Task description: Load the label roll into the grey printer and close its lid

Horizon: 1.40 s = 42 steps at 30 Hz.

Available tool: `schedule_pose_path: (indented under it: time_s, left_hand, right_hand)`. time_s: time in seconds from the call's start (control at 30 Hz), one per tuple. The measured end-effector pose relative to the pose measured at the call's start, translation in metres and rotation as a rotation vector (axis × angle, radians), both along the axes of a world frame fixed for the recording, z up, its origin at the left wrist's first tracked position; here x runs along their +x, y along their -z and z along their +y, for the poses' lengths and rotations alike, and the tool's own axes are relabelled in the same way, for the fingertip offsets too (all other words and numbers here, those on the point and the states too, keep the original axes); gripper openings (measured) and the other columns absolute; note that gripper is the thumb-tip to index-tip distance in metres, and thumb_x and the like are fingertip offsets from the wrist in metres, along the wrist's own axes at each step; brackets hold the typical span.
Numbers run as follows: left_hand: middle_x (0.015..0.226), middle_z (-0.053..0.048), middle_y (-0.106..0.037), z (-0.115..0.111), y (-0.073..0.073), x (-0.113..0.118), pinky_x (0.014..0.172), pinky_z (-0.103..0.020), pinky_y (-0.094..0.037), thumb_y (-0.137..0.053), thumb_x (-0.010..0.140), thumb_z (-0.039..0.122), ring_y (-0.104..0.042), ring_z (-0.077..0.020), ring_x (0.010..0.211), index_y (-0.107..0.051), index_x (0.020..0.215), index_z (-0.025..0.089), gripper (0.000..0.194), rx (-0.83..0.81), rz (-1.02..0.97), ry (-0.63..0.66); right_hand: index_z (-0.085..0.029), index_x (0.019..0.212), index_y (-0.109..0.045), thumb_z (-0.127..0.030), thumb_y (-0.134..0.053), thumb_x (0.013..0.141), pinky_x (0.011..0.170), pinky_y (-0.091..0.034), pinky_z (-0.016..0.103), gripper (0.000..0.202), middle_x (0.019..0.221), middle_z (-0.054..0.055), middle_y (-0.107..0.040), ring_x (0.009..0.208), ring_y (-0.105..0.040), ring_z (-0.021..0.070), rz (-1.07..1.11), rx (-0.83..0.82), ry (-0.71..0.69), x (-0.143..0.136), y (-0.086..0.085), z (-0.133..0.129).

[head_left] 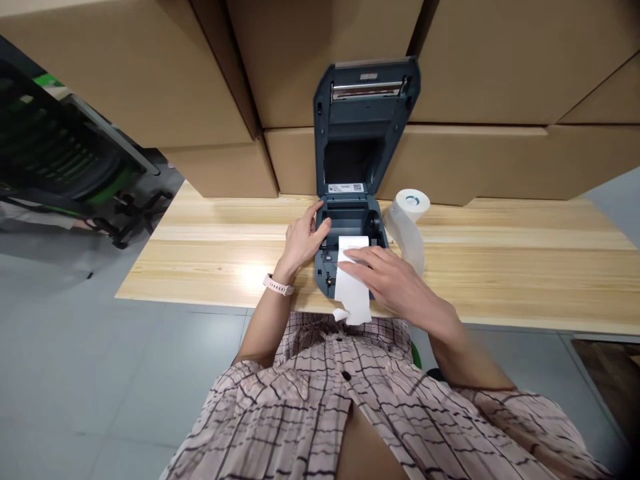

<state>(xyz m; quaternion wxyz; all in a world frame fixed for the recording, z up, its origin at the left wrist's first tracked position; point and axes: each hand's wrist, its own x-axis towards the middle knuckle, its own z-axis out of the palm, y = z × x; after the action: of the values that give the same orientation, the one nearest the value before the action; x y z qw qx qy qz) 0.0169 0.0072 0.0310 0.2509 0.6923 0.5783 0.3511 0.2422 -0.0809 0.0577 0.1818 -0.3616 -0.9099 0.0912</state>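
A dark grey label printer [325, 273] stands on the wooden table with its lid [365, 123] raised. My left hand [303, 240] holds the printer's left side, its thumb over the rim and its index finger stretched toward the hinge. White label paper [354, 293] runs out of the printer's bay past the front edge, with a torn, ragged end. Across this paper lies my right hand [383, 273], fingers stretched out and flat on its surface. Its palm covers the printer's front right part. Right of the printer, a white label roll [413, 202] has a loose strip unwound.
Stacked cardboard boxes [330, 60] rise close behind the printer and along the table's back. The wooden table [500, 267] stretches out to both sides, its front edge near my body. A dark office chair [65, 153] stands on the left, beyond the table.
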Motion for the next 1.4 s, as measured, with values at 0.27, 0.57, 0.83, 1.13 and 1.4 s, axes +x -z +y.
schedule_pose_path:
  time_s: [0.27,0.57,0.83,1.13,1.4]
  left_hand:
    - [0.067,0.001,-0.055,0.001,0.002,-0.001,0.069,-0.031,-0.04,-0.057,0.101,0.043,-0.058,-0.0199,0.068,-0.063,0.145,0.021,0.051,0.02,0.013,-0.004]
    - [0.065,0.002,-0.054,0.004,0.008,-0.002,0.068,-0.033,-0.041,-0.058,0.1,0.044,-0.059,-0.0198,0.066,-0.063,0.143,0.021,0.049,0.06,0.013,-0.001]
    - [0.065,0.002,-0.057,0.003,0.007,-0.003,0.066,-0.033,-0.042,-0.053,0.101,0.048,-0.058,-0.0195,0.064,-0.06,0.147,0.021,0.054,0.064,0.029,0.022]
    - [0.074,-0.001,-0.067,0.0,0.002,0.001,0.076,-0.037,-0.048,-0.056,0.099,0.051,-0.064,-0.0224,0.072,-0.061,0.148,0.022,0.057,-0.004,0.037,-0.025]
    - [0.174,-0.016,-0.033,0.014,0.022,-0.002,0.129,-0.059,-0.027,-0.07,0.084,0.075,-0.026,-0.039,0.163,-0.032,0.164,0.029,0.101,0.095,-0.078,-0.034]
  right_hand:
    - [-0.028,0.168,-0.03,-0.078,-0.071,0.079,0.13,-0.035,0.06,0.11,0.178,0.015,-0.023,0.165,-0.025,0.0344,-0.126,-0.016,-0.165,0.024,0.006,-0.017]
    - [-0.019,0.146,-0.054,-0.035,-0.062,0.103,0.128,-0.038,0.06,0.047,0.168,0.02,-0.045,0.16,-0.038,0.0333,-0.025,0.119,0.029,-0.002,0.025,-0.033]
    - [-0.027,0.142,-0.057,-0.013,-0.053,0.101,0.123,-0.044,0.056,0.044,0.156,0.005,-0.062,0.149,-0.055,0.0244,0.178,0.18,0.052,-0.003,0.036,-0.031]
    - [-0.026,0.139,-0.06,-0.018,-0.053,0.106,0.119,-0.047,0.058,0.035,0.153,0.005,-0.065,0.145,-0.059,0.0253,0.198,0.169,0.046,-0.002,0.035,-0.03]
    - [-0.032,0.149,-0.055,-0.024,-0.052,0.109,0.12,-0.046,0.06,0.041,0.153,0.002,-0.065,0.141,-0.061,0.0254,0.217,0.158,0.061,-0.002,0.035,-0.031]
